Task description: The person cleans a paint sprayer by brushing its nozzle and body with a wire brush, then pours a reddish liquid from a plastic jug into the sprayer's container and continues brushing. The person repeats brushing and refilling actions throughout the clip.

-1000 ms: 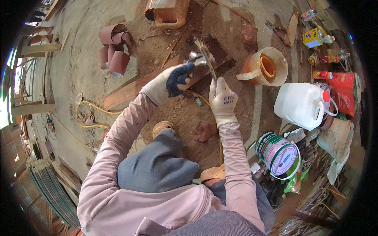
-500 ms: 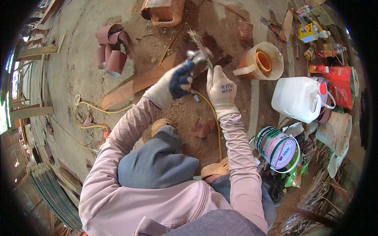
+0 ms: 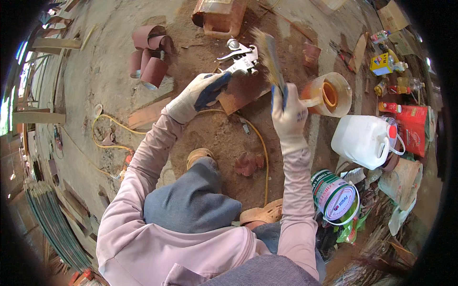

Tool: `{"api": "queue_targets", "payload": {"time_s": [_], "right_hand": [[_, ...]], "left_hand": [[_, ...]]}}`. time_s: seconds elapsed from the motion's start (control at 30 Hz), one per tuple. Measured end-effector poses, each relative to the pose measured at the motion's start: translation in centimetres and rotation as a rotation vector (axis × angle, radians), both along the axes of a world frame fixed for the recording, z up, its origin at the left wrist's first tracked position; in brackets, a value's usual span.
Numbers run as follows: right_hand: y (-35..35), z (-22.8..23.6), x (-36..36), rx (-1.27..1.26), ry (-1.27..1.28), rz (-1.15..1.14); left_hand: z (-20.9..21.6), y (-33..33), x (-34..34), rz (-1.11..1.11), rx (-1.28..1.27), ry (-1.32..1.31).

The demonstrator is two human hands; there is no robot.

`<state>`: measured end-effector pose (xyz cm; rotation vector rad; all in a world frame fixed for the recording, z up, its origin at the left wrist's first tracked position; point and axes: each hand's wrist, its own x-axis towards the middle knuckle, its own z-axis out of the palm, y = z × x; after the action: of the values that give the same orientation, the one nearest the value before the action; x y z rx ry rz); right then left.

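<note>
Floor: dusty red dirt [image 3: 224, 138], far-left sanding rolls [image 3: 150, 57]
Left hand [image 3: 200, 93]: grip wrapped on spray gun [image 3: 241, 57], far centre
Right hand [image 3: 288, 112]: grip holding paintbrush [image 3: 269, 55] upright
Right: white jug [image 3: 362, 140], paint can [image 3: 336, 198]

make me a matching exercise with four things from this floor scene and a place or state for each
Things:
1. metal spray gun
2. flat bristle paintbrush
3. white plastic jug
4. brown sandpaper rolls

Places or states:
A. on the floor, far left of the hands
B. held by the gloved left hand
C. raised in the gloved right hand
D. standing right of the right forearm

Pairs: 1-B, 2-C, 3-D, 4-A
</note>
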<state>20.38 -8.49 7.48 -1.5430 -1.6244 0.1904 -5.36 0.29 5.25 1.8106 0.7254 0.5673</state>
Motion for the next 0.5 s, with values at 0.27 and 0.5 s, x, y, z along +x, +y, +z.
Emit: {"api": "queue_targets", "payload": {"time_s": [0.27, 0.5], "right_hand": [[-5.7, -6.0, -0.2, -0.298, -0.018, -0.052], [-7.5, -8.9, -1.7, -0.353, -0.222, 0.056]], "left_hand": [[-1.5, -2.9, 1.1, 0.119, -0.855, -0.101], [1.1, -1.0, 0.5, 0.396, -1.175, -0.645]]}}
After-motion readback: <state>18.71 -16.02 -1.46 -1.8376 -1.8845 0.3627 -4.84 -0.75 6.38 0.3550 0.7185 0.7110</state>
